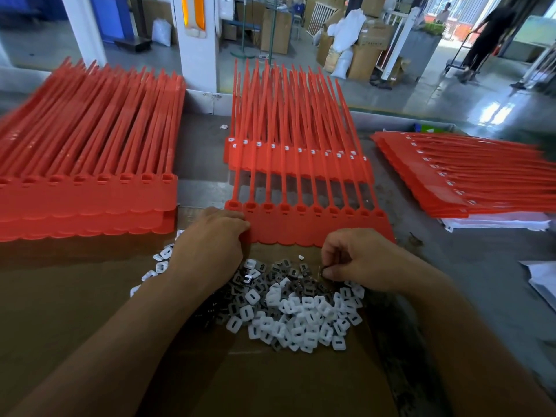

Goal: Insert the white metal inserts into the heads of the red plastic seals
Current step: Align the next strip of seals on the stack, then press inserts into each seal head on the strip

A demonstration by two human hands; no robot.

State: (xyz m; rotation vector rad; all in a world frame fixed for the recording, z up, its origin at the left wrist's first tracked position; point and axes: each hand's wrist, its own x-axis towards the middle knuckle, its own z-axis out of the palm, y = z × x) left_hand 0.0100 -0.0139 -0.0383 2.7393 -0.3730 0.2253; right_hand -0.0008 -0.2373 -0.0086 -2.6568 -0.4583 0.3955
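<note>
I'm looking out over a factory floor, with cardboard boxes (276, 28) and white sacks (349, 28) piling up at the back and a person (487, 34) walking off at the far right. In front of me the grey work table (436, 266) is carrying a brown cardboard sheet (75, 311).

A strip of red seals (316, 230) is lying flat across the sheet's far edge, tails pointing away from me and its row of heads (301, 209) showing open slots. My left hand (210, 245) is gripping that strip at its near-left corner, fingers curling onto the red plastic.

Just below the strip, between my two wrists, the pile of white inserts (301, 314) is spreading over the cardboard, some showing white and some grey. My right hand (364, 260) is sitting at the pile's far right edge, just under the strip's right end. Its fingers are bunching narrow and pinching a single insert (326, 270). The piece is small and half hidden, so I can't tell which way it's facing.

Off to my left a tall stack of red seals (90, 139) is waiting with empty heads. Beyond the strip a middle stack (294, 158) is showing white in its heads, and a right stack (469, 179) is lying sideways, also showing white. Loose white papers (538, 284) are sitting at the table's right edge.
</note>
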